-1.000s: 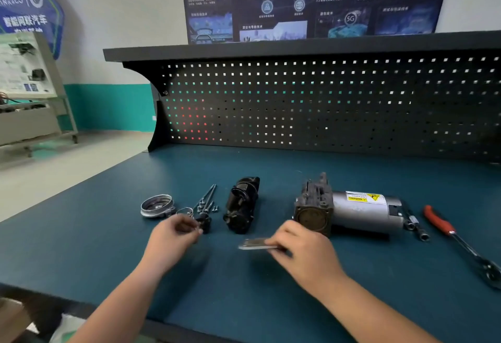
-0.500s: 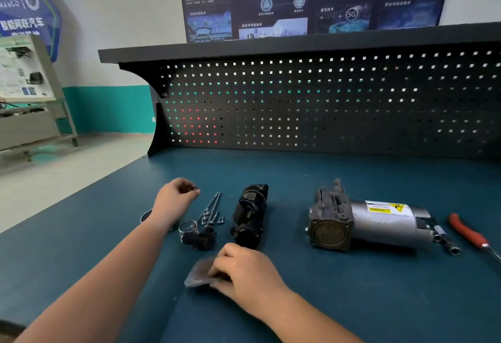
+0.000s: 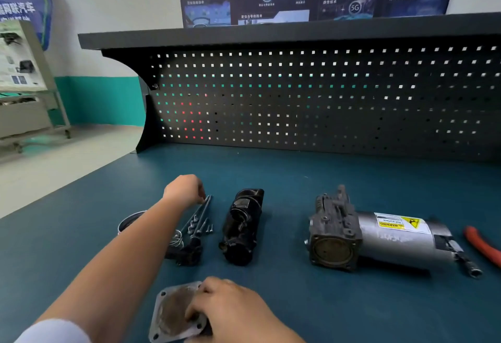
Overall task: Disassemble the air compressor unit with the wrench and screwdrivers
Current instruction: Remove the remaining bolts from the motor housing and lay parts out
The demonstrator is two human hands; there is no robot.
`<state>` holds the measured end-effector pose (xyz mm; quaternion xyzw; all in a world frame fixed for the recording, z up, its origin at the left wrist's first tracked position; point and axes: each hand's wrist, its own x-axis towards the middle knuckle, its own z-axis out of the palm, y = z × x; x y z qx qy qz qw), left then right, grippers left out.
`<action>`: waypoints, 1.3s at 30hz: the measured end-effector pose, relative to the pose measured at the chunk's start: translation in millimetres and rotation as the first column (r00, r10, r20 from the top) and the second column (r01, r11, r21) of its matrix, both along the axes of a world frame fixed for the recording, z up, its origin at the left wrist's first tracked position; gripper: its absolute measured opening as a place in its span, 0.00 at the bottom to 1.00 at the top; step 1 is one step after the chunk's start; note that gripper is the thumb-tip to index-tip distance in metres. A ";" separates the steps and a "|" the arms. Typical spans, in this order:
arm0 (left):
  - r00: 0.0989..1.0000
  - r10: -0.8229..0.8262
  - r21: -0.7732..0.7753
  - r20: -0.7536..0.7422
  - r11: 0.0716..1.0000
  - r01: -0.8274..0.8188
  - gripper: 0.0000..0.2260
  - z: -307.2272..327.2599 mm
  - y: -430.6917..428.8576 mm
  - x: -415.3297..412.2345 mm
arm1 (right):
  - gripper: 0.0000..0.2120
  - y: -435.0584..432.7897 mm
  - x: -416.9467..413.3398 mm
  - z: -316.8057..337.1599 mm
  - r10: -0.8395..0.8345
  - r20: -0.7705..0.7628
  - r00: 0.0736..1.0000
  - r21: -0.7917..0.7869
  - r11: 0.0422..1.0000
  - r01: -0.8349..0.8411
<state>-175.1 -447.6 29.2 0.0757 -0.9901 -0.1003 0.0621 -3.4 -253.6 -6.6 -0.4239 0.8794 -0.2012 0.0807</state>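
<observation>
Grey end plate (image 3: pixel 173 313) is off, right hand (image 3: pixel 233 313) clamped on its edge. Left hand (image 3: pixel 184 189) has fingers bunched at the far tips of the loose bolts (image 3: pixel 202 215); can't tell if it pinches anything. Black part (image 3: pixel 241 228) lies just right of it. Compressor body (image 3: pixel 379 237), right of both hands, looks unsplit, so roughly halfway. Yellow label (image 3: pixel 401 223) reads WARNING; poster (image 3: pixel 355 7) says 5G.

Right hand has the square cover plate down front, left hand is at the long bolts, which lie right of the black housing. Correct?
No: in the head view the long bolts lie left of the black housing. The rest is right: right hand on cover plate, left hand at bolts.
</observation>
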 end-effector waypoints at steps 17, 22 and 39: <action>0.999 0.033 0.046 -0.029 0.998 -0.032 0.10 -7.3 2.9 4.9 | 0.17 1.9 0.0 -6.0 0.023 0.021 1.000 -0.085 0.996 -0.021; 0.954 -0.072 0.292 -0.292 0.943 0.161 0.09 4.3 37.2 33.5 | 0.14 6.0 0.8 1.4 0.004 -0.003 1.000 -0.139 0.990 -0.004; 0.973 -0.125 0.473 -0.196 0.857 0.206 0.14 -11.7 101.4 83.4 | 0.42 255.2 -108.9 68.8 -0.564 -0.173 0.808 0.441 0.689 0.575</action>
